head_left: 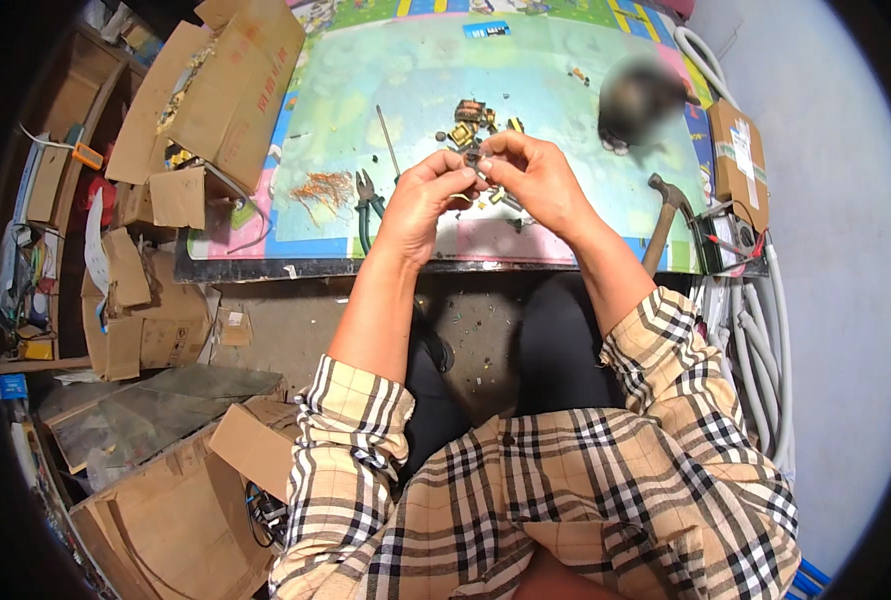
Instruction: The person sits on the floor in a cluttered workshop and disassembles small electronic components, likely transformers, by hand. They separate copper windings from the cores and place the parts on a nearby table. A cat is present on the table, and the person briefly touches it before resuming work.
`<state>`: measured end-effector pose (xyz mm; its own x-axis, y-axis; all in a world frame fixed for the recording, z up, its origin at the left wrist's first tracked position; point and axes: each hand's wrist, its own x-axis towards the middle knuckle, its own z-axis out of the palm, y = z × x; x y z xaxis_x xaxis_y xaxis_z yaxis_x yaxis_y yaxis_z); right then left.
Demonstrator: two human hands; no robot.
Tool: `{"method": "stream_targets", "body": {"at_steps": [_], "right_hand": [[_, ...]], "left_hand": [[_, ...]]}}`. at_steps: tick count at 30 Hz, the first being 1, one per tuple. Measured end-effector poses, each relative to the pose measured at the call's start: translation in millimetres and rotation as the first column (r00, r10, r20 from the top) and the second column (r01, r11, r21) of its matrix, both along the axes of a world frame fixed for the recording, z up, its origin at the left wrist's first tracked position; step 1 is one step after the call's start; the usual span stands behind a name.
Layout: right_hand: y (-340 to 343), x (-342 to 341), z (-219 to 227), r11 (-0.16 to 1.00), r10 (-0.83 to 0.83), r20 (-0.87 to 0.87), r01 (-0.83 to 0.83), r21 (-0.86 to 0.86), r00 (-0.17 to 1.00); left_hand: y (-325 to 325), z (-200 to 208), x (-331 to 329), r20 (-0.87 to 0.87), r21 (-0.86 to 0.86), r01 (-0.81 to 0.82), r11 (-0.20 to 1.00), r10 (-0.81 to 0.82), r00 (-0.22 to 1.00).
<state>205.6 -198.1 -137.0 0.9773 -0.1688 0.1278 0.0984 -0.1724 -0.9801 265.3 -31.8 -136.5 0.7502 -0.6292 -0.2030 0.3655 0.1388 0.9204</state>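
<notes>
Above the near part of the table, my left hand [420, 205] and my right hand [540, 185] meet with fingertips pinched together. Between them is a small dark piece [473, 158], mostly hidden by the fingers. Just beyond lies a cluster of broken parts, among them a block with copper windings [470, 110] and a yellow-and-black part [461, 134]. Small fragments are scattered beneath the hands. Pliers with dark green handles [365, 200] rest left of my left hand, near a thin metal rod [386, 135]. Farther left spreads a loose heap of copper wire [323, 192].
A hammer [663, 205] lies at the table's right, near a dark blurred thing [637, 105]. Cardboard boxes stand at the left [240, 90] and right [740, 165]. A blue card [486, 29] lies at the back. Grey pipes [755, 350] lean beside the right wall.
</notes>
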Motion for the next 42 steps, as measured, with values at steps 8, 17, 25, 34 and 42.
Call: {"method": "stream_targets", "body": {"at_steps": [8,17,25,34,42], "right_hand": [[-2,15,10,0.862,-0.056,0.106,0.102,-0.497,0.993],[-11,8,3,0.959,0.056,-0.001,-0.054,-0.280,0.998],[-19,7,12,0.963,0.078,-0.074,-0.094,-0.252,0.994],[-27,14,8,0.795,0.298,-0.239,-0.102,0.598,0.924],[-20,16,-3,0.987,0.111,-0.109,-0.097,0.124,0.988]], "left_hand": [[-16,-6,9,0.330,0.247,-0.068,0.967,-0.017,0.944],[-13,-2,6,-0.027,0.141,-0.051,0.989,0.056,0.998],[-11,0,4,-0.033,0.107,-0.125,0.986,0.129,0.991],[-19,9,-5,0.041,0.127,-0.167,0.978,0.163,0.986],[-18,8,-1,-0.148,-0.011,-0.235,0.972,0.231,0.962]]}}
